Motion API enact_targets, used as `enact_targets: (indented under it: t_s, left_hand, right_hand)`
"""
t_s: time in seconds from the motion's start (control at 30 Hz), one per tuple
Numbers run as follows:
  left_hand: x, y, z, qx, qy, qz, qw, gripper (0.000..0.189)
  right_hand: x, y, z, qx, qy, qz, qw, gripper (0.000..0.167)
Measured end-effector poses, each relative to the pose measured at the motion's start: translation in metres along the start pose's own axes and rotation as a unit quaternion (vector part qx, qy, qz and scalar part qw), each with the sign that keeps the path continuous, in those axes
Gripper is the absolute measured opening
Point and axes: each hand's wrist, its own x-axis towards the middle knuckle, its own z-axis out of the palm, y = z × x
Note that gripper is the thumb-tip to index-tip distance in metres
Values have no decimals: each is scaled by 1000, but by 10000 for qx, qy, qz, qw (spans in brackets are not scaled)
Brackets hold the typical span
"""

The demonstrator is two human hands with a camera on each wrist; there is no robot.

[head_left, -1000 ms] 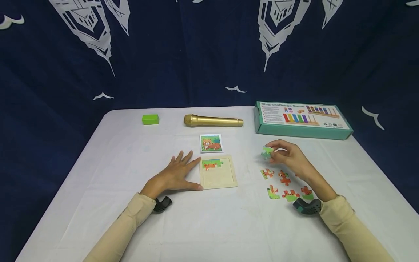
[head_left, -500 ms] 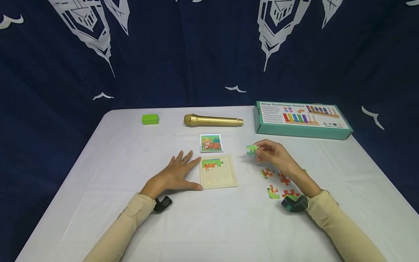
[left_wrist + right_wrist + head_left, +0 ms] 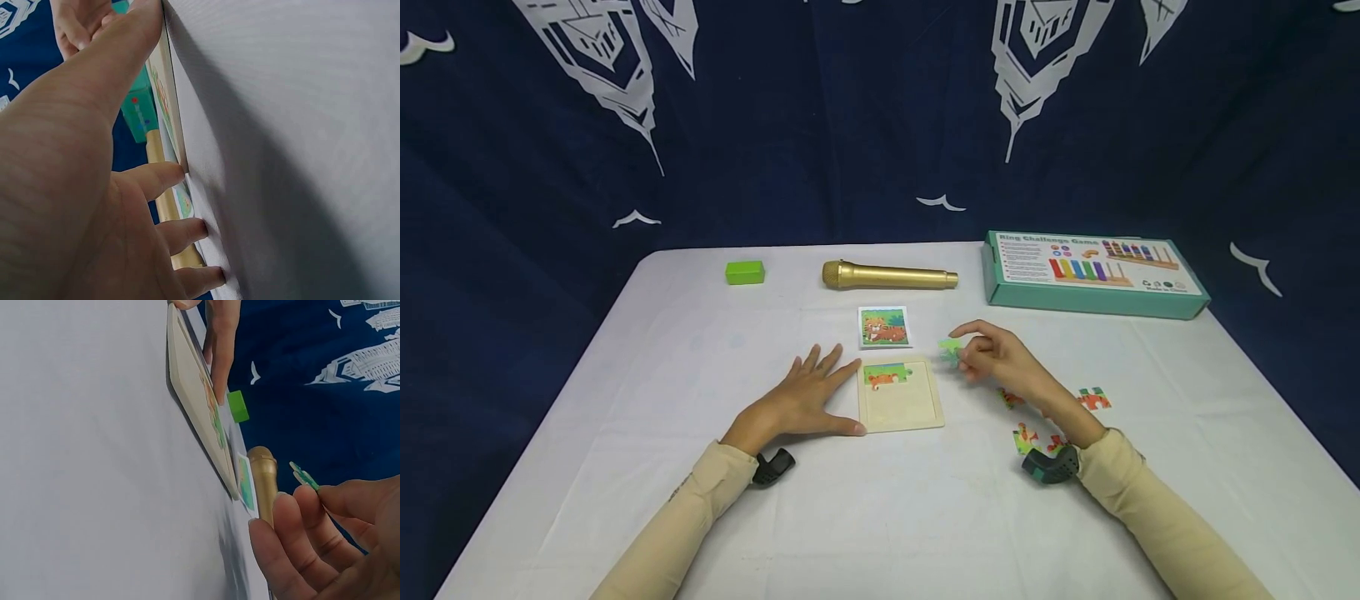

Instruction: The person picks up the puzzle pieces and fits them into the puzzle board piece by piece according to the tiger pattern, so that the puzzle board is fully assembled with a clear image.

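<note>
My left hand (image 3: 808,400) lies spread on the table, its thumb and index fingertip at the left edge of a square wooden puzzle tray (image 3: 901,412). Along the tray's upper left sit joined jigsaw pieces (image 3: 886,376) in green and orange. Between thumb and fingers my right hand (image 3: 1003,360) pinches a green jigsaw piece (image 3: 304,477), held just right of the tray's upper right corner. Loose orange and green pieces lie under and around the right forearm, one loose piece (image 3: 1094,398) to its right; the forearm hides some of them.
Above the tray lies a small picture card (image 3: 883,327) of a tiger. Farther back are a gold microphone (image 3: 891,276), a green block (image 3: 745,272) and a teal game box (image 3: 1093,279) at the right. A dark blue patterned cloth (image 3: 820,125) hangs behind the table.
My right hand has moved left with the green jigsaw piece, from above the loose pieces to beside the tray. My left hand has stayed in place.
</note>
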Motion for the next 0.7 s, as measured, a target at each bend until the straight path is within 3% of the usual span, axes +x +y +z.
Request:
enact_targets:
  t_s: [0.33, 0.7]
  left_hand:
    - [0, 0, 0, -29, -28, -22, 10000, 103]
    - [1, 0, 0, 24, -22, -25, 10000, 103]
  right_hand:
    - [7, 0, 12, 126, -279, -172, 9994, 40]
    - [14, 2, 26, -124, -469, 46, 9988, 39]
